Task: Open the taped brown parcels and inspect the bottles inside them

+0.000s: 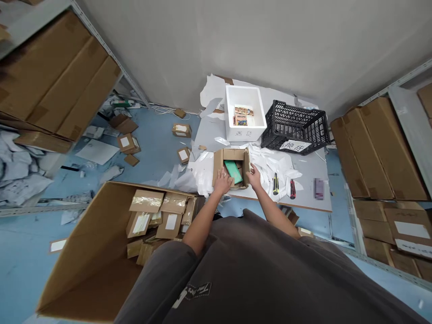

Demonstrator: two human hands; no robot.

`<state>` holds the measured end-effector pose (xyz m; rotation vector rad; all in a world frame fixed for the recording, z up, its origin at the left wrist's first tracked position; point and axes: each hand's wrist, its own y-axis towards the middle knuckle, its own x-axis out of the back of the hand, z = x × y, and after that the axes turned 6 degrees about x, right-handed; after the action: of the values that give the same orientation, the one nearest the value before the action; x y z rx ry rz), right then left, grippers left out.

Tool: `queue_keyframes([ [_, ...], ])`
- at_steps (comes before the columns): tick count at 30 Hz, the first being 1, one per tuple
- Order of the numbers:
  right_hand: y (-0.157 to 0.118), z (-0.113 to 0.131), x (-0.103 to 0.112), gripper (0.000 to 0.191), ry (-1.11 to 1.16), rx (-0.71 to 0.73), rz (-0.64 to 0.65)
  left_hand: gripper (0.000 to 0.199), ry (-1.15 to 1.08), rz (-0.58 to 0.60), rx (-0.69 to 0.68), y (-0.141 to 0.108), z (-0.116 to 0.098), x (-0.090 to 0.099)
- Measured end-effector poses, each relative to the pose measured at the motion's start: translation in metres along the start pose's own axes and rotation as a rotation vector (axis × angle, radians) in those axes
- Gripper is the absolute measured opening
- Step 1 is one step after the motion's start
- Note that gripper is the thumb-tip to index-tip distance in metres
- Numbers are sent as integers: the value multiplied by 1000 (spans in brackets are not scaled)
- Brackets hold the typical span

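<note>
An opened cardboard box (238, 154) stands near the front edge of the table, its flaps spread. Inside it a green package (233, 171) lies at a slant. My left hand (222, 182) rests on the box's left front edge with the fingers spread. At the box's right side, my right hand (254, 176) grips the right flap between thumb and fingers. Torn white paper and wrapping (266, 164) lie around the box. To the right are a yellow-black cutter (276, 184) and a red-black cutter (292, 189).
Behind the box stand a white foam bin (245, 132) with small packets and a black crate (293, 126). A large carton (84, 234) of small boxes is at the lower left. Shelves with cartons (381, 148) flank both sides. Small boxes (181, 130) lie on the floor.
</note>
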<state>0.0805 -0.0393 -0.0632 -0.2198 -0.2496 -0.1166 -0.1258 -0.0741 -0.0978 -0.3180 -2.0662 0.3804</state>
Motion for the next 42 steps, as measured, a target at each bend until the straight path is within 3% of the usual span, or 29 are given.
queue_keyframes([
  [7, -2, -18, 34, 60, 323, -202, 73, 45, -148, 28, 59, 0, -3, 16],
  [11, 0, -32, 49, 58, 384, -243, -10, 47, -313, 60, 64, 2, -6, 25],
  [14, -2, -43, 49, 53, 335, -347, -42, 36, -286, 142, 12, -3, -2, 30],
  [16, -5, -49, 44, 49, 246, -435, -31, 26, -183, 218, -55, -11, 1, 32],
  [20, -9, -58, 29, 51, 167, -494, 29, 66, 97, 265, -109, -28, -3, 25],
  [25, -11, -58, -2, 44, 185, -565, 174, 23, 179, 104, -62, -37, 0, 15],
  [31, -9, -39, -46, 42, 104, -519, 276, 24, 179, 85, -35, -38, 45, 38],
  [33, -2, -29, -48, 43, 14, -477, 209, 22, 175, 98, -21, -37, 53, 43],
  [35, 6, -17, -41, 49, -125, -351, 45, 22, 167, 108, -5, -36, 55, 42],
  [38, 15, 6, -30, 48, -360, 88, -222, 25, 146, 75, 10, -36, 49, 36],
  [40, 16, 24, -33, 37, -422, 414, -204, 26, 136, 47, 16, -36, 45, 32],
  [42, 13, 40, -52, 29, -439, 605, 17, 26, 119, 37, 27, -38, 42, 32],
])
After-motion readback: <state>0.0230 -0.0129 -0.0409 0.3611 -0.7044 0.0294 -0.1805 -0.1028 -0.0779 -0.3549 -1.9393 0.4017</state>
